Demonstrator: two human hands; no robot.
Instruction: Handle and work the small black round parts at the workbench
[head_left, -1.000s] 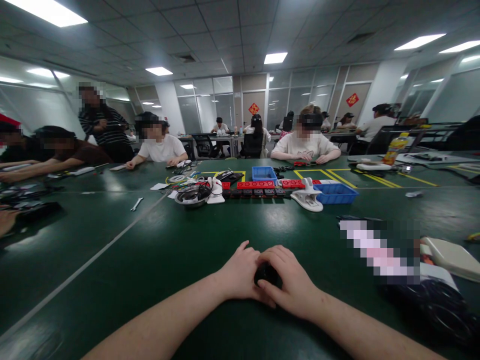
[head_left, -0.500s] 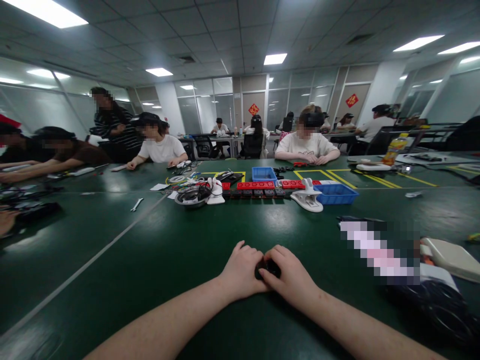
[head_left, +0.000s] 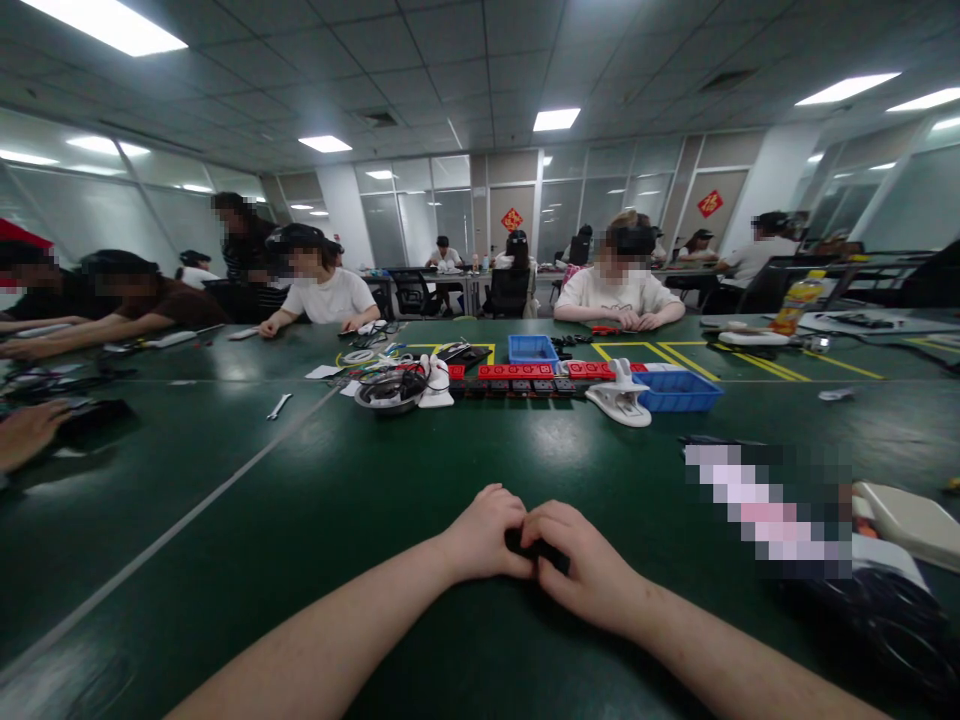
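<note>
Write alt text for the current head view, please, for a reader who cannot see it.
The bare left hand and right hand meet around a mostly hidden dark object over a green table. Farther back are a metal bowl, a white clip and blue trays, with people seated beyond.

A small black object (head_left: 551, 553) sits between the cupped left hand (head_left: 487, 533) and right hand (head_left: 589, 562), mostly hidden by their fingers, so only a dark patch of it shows. It lies well apart from the white clip (head_left: 621, 398), nearer the wearer and to its left; its full shape and tilt cannot be made out.
</note>
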